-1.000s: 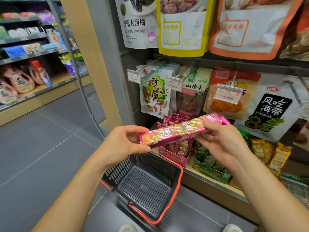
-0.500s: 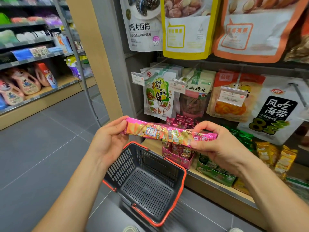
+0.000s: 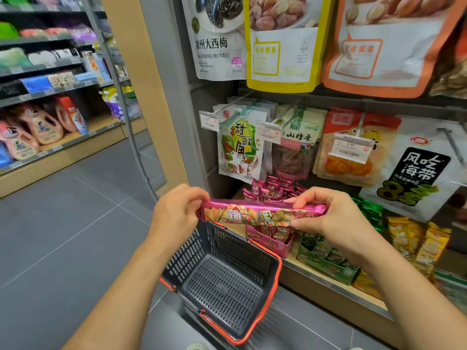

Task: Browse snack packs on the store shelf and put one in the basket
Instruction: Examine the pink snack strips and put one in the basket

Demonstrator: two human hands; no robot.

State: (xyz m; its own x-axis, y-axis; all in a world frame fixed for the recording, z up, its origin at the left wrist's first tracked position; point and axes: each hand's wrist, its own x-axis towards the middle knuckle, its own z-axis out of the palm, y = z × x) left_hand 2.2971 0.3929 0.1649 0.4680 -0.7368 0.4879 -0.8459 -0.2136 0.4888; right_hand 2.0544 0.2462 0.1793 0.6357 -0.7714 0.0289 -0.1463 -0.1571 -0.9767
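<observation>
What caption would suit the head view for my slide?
Left hand and right hand hold a long pink snack pack by its ends above the grey basket, before the snack shelf.

the left hand [image 3: 174, 215] and right hand [image 3: 333, 219] are bare, and the forearms [image 3: 121, 294] behind them are bare skin all the way to the frame's edge. low in view sit two pale rounded tips [image 3: 195, 346], perhaps the toes of light-coloured shoes, mostly cropped off.
</observation>
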